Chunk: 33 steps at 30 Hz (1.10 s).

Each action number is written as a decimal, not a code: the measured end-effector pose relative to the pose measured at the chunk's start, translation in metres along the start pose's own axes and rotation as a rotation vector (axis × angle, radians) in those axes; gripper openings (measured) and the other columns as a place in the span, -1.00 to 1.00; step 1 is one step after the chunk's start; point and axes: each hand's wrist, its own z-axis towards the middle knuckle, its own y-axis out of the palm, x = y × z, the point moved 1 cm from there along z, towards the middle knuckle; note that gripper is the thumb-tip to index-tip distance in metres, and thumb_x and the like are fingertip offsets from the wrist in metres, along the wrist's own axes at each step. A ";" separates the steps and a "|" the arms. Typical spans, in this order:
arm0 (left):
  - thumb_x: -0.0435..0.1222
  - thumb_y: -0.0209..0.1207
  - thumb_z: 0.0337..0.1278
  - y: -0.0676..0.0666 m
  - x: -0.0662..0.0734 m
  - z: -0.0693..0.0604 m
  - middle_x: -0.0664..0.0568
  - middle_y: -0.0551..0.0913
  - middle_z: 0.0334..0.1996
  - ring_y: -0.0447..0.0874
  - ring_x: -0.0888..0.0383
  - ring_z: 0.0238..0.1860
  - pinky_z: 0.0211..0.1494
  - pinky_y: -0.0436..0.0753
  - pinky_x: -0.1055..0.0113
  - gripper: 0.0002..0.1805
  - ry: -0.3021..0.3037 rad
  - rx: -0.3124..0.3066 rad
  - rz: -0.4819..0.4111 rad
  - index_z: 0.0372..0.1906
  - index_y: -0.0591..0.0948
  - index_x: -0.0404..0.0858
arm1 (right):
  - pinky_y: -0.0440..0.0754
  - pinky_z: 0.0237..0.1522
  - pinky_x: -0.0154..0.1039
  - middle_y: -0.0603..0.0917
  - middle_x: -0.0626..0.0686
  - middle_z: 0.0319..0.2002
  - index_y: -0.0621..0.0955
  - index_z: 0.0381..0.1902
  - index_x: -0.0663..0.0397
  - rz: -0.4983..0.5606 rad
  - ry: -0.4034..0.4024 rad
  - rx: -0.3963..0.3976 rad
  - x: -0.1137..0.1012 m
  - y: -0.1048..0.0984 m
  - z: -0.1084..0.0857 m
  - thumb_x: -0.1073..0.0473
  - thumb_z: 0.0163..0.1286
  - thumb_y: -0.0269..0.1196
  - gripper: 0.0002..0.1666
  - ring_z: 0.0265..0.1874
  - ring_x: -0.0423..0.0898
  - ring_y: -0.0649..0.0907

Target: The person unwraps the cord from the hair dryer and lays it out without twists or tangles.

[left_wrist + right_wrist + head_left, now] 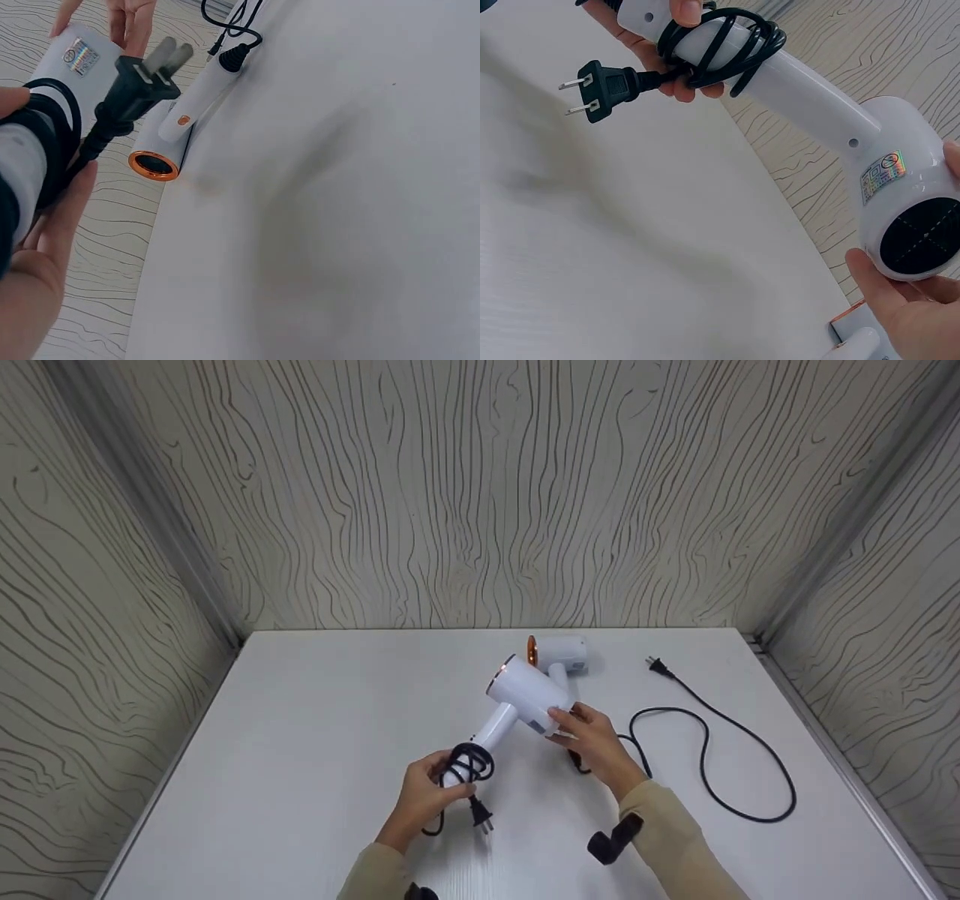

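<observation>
White surface point(315, 720), boxed in at back and both sides by pale panels point(450, 510) with dark wood-grain lines; grey strips point(161, 525) at the corners.

Held hair dryer point(525, 694): white, copper-coloured rim, raised over the middle of the surface, tilted. Left hand point(426, 793) wraps the handle end, fingers and thumb closed round it and the wound black cord point(709, 76); plug point(609, 90) dangles, prongs out. Right hand point(596, 741) part-open to barrel width, thumb and fingers gripping the rear end beside the black disc point(922, 236).

Second hair dryer point(561, 651) lies by the back edge, right of its middle. Its loose cord point(793, 793) snakes toward the right edge; end plug point(660, 667) sits near the back right corner.

Labels: shiny rainbow sticker point(883, 177) on held barrel, round symbol plus print too small to read. Orange mark point(184, 120) on second dryer's handle, also illegible.
</observation>
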 end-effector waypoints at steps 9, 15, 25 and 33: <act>-0.30 0.39 -0.17 -0.008 0.001 0.001 -0.17 0.69 0.00 0.65 0.00 0.06 0.19 0.61 0.11 -0.38 0.033 -0.056 0.015 0.13 0.54 -0.38 | 0.43 0.39 0.01 0.36 0.25 0.36 0.21 0.41 0.22 0.053 0.041 -0.079 0.005 -0.006 0.002 -0.16 0.35 0.20 -0.13 0.32 0.10 0.47; -0.29 0.38 -0.16 -0.017 0.004 0.006 -0.15 0.70 -0.02 0.64 0.06 0.01 0.11 0.63 0.17 -0.39 0.035 -0.105 0.031 0.13 0.56 -0.36 | 0.46 0.38 0.00 0.41 0.25 0.27 0.19 0.40 0.29 0.096 0.061 -0.180 0.003 -0.011 0.001 -0.16 0.37 0.17 -0.13 0.15 -0.02 0.57; -0.27 0.39 -0.15 -0.025 0.015 0.013 -0.13 0.70 -0.02 0.63 0.10 -0.05 -0.03 0.58 0.30 -0.39 0.040 -0.179 0.071 0.14 0.56 -0.31 | 0.48 0.33 0.05 0.36 0.19 0.18 0.04 0.44 0.21 0.289 0.104 -0.229 0.000 -0.013 -0.006 -0.02 0.39 0.17 -0.13 0.09 0.00 0.57; -0.02 0.18 0.23 -0.032 0.016 0.018 -0.10 0.67 0.02 0.56 0.20 -0.08 -0.03 0.52 0.36 -0.44 -0.022 -0.249 0.021 0.22 0.52 -0.27 | 0.37 0.39 0.13 0.30 0.22 0.25 0.07 0.44 0.10 0.391 0.125 -0.125 0.005 -0.010 -0.006 -0.03 0.35 0.20 -0.13 0.12 0.06 0.54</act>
